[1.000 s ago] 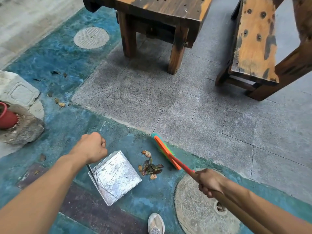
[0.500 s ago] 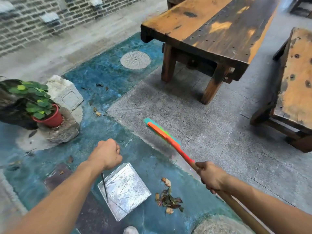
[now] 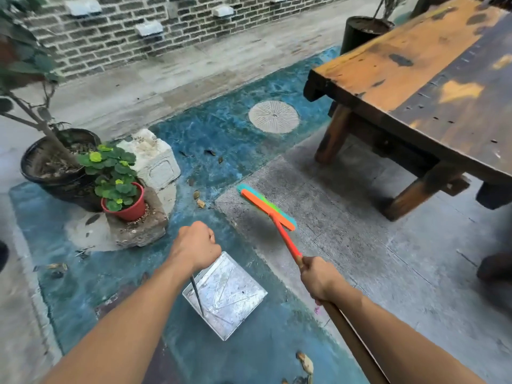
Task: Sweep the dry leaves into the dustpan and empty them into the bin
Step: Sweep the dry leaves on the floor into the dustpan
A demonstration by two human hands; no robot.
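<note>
1. Our right hand (image 3: pixel 318 281) is closed around the broom handle (image 3: pixel 288 243). The broom head (image 3: pixel 267 207) sits lifted or skimming above the grey paving, far and slightly left of that hand; contact with the floor cannot be told because of blur.
2. Our left hand (image 3: pixel 195 245) is a closed fist on the thin metal rod of the dustpan (image 3: pixel 227 296). The pan lies flat on the blue floor (image 3: pixel 235 128), just near of the fist, and looks empty.
3. Scattered dry leaves (image 3: pixel 201 202) lie on the blue floor, left of the broom head and far of the left hand, close to the stone block (image 3: pixel 155 159). More lie farther off, and a small clump of leaves (image 3: pixel 306 361) shows at the near edge, mostly cut off.
4. Key relation: the broom head's long axis runs from far-left to near-right. The far leaves lie just off its left end, so we judge a pull toward near-left would drag them to the pan.
5. No bin is in view.
</note>
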